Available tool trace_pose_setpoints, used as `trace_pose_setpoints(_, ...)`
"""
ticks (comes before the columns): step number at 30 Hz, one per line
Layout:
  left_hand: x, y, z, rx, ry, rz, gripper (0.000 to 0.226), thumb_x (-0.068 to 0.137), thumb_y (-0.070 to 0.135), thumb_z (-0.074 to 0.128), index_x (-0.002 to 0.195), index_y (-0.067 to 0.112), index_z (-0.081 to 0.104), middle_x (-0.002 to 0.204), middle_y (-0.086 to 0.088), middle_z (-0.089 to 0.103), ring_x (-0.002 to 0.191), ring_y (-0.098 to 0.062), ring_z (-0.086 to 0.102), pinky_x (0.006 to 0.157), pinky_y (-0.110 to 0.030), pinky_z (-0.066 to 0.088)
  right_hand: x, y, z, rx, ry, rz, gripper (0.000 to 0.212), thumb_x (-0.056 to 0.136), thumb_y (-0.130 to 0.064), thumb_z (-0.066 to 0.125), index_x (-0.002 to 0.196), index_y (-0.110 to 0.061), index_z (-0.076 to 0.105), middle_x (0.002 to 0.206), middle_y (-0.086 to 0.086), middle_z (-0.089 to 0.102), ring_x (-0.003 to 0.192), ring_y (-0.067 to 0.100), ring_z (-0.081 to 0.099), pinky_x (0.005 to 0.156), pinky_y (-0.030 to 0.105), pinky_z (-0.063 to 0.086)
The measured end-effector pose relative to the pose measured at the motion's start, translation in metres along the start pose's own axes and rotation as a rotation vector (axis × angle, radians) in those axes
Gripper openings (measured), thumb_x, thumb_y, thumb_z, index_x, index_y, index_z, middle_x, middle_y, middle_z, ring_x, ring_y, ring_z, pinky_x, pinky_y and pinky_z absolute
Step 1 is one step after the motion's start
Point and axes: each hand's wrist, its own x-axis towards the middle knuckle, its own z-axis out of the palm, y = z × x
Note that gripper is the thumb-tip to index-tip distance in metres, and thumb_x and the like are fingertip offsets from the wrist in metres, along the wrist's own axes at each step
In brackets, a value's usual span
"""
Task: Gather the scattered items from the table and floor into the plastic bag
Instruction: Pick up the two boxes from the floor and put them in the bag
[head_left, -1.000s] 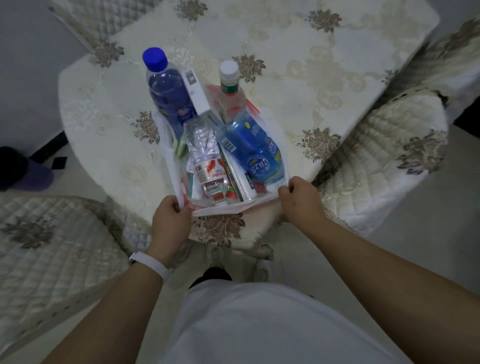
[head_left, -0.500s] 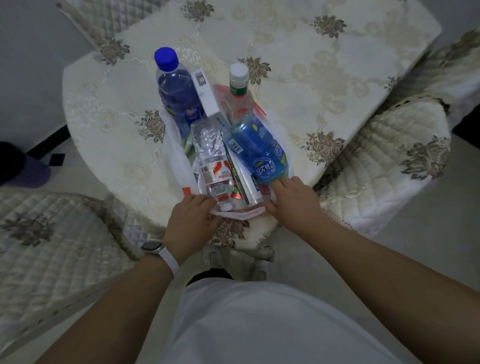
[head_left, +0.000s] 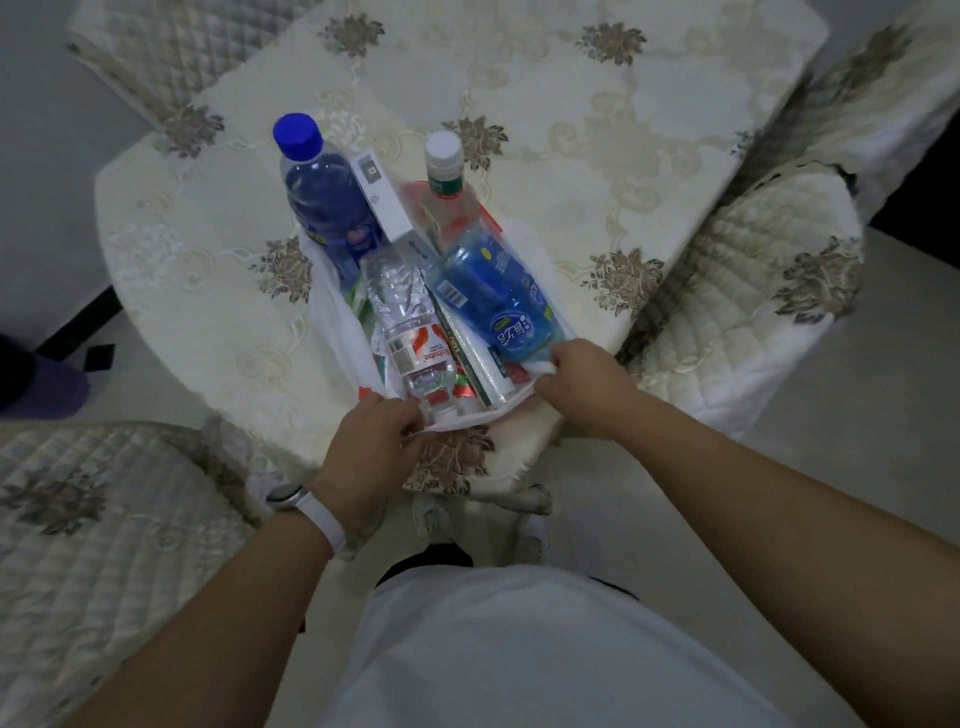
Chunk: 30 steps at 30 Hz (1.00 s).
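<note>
Both hands pinch the near rim of the plastic bag (head_left: 332, 317). The left hand (head_left: 374, 441) curls over its left corner and the right hand (head_left: 587, 376) over its right corner, with the white film drawn taut between them at the near edge of the table (head_left: 571, 156).

Everything in the bag lies beyond that rim, directly away from the person. A clear bottle (head_left: 410, 322) and a blue bottle (head_left: 498, 296) lie with their long axes pointing away. Farther back are a blue-capped bottle (head_left: 322, 192), a white box (head_left: 379, 197) and a white-capped bottle (head_left: 447, 176).

The load sits wholly on the far side of both grips, roughly centred between them. Any lift would probably tip the contents away unless the rim rises evenly.
</note>
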Motion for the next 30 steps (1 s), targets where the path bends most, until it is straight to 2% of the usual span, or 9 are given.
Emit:
trace_pose_setpoints(4, -0.008, 0.001, -0.004, -0.061, 0.016, -0.045, 0.033, 0.087, 0.026, 0.073, 0.067, 0.026, 0.046, 0.064, 0.009, 0.047, 0.067, -0.019, 0.045, 0.078, -0.033, 0.038, -0.011, -0.009, -0.015, 0.376, 0.111, -0.020, 0.019, 0.084, -0.017, 0.062, 0.070, -0.015, 0.050, 0.065, -0.002, 0.050, 0.062, 0.015, 0.047, 0.055, 0.028, 0.034)
trace_pose_setpoints(6, -0.012, -0.001, -0.003, -0.076, 0.026, -0.060, 0.031, 0.088, 0.025, 0.071, 0.067, 0.024, 0.048, 0.063, 0.009, 0.047, 0.067, -0.017, 0.046, 0.071, -0.031, 0.036, -0.019, -0.014, -0.023, 0.462, 0.163, -0.043, 0.015, 0.083, -0.013, 0.061, 0.072, -0.011, 0.051, 0.064, 0.001, 0.050, 0.062, 0.016, 0.045, 0.058, 0.029, 0.036)
trace_pose_setpoints(9, -0.017, -0.002, -0.003, -0.098, 0.035, -0.089, 0.031, 0.089, 0.025, 0.069, 0.067, 0.023, 0.047, 0.065, 0.009, 0.047, 0.068, -0.015, 0.044, 0.061, -0.030, 0.032, -0.029, -0.020, -0.030, 0.422, 0.152, -0.094, 0.020, 0.083, -0.013, 0.063, 0.070, -0.013, 0.048, 0.062, -0.001, 0.047, 0.059, 0.012, 0.041, 0.055, 0.028, 0.033)
trace_pose_setpoints(14, -0.017, 0.010, -0.006, -0.130, 0.020, -0.184, 0.026, 0.091, 0.028, 0.066, 0.070, 0.021, 0.051, 0.068, 0.007, 0.052, 0.067, -0.010, 0.048, 0.058, -0.030, 0.036, -0.031, -0.024, -0.026, 0.245, 0.030, -0.127, 0.024, 0.084, -0.019, 0.062, 0.069, -0.016, 0.044, 0.064, -0.001, 0.047, 0.060, 0.015, 0.040, 0.056, 0.031, 0.033)
trace_pose_setpoints(18, 0.010, 0.039, -0.021, -0.215, 0.081, -0.218, 0.016, 0.093, 0.038, 0.062, 0.098, 0.022, 0.062, 0.085, 0.008, 0.058, 0.075, -0.009, 0.055, 0.065, -0.033, 0.051, -0.031, -0.021, -0.026, 0.189, 0.021, -0.153, 0.025, 0.085, -0.020, 0.061, 0.069, -0.019, 0.041, 0.066, -0.002, 0.047, 0.061, 0.015, 0.040, 0.055, 0.030, 0.032)
trace_pose_setpoints(21, 0.052, 0.062, -0.035, -0.337, 0.174, -0.247, 0.047, 0.091, 0.041, 0.065, 0.130, 0.019, 0.052, 0.111, 0.005, 0.054, 0.096, -0.013, 0.055, 0.082, -0.034, 0.050, -0.033, -0.013, -0.030, 0.202, 0.029, -0.144, 0.027, 0.085, -0.019, 0.060, 0.068, -0.020, 0.039, 0.064, -0.003, 0.045, 0.061, 0.015, 0.039, 0.054, 0.030, 0.031)
trace_pose_setpoints(24, 0.095, 0.077, -0.047, -0.528, 0.159, -0.254, 0.069, 0.087, 0.040, 0.071, 0.144, 0.019, 0.038, 0.130, 0.002, 0.048, 0.113, -0.013, 0.050, 0.090, -0.032, 0.046, -0.035, -0.005, -0.033, 0.201, 0.017, -0.139, 0.027, 0.084, -0.023, 0.062, 0.067, -0.019, 0.040, 0.063, -0.004, 0.045, 0.059, 0.013, 0.040, 0.053, 0.028, 0.032)
trace_pose_setpoints(27, 0.130, 0.086, -0.048, -0.730, 0.030, -0.258, 0.083, 0.084, 0.032, 0.078, 0.150, 0.021, 0.030, 0.129, 0.006, 0.052, 0.111, -0.011, 0.057, 0.080, -0.024, 0.053, -0.037, 0.000, -0.034, 0.209, 0.013, -0.134, 0.030, 0.085, -0.028, 0.063, 0.065, -0.020, 0.041, 0.062, -0.005, 0.047, 0.056, 0.006, 0.041, 0.051, 0.024, 0.031)
trace_pose_setpoints(30, 0.150, 0.087, -0.038, -0.858, -0.033, -0.286, 0.089, 0.083, 0.021, 0.079, 0.152, 0.019, 0.023, 0.112, 0.018, 0.053, 0.103, -0.006, 0.061, 0.069, -0.017, 0.054, -0.037, 0.005, -0.034, 0.227, 0.028, -0.122, 0.034, 0.085, -0.026, 0.064, 0.062, -0.023, 0.039, 0.059, -0.007, 0.045, 0.054, 0.004, 0.041, 0.046, 0.016, 0.028)
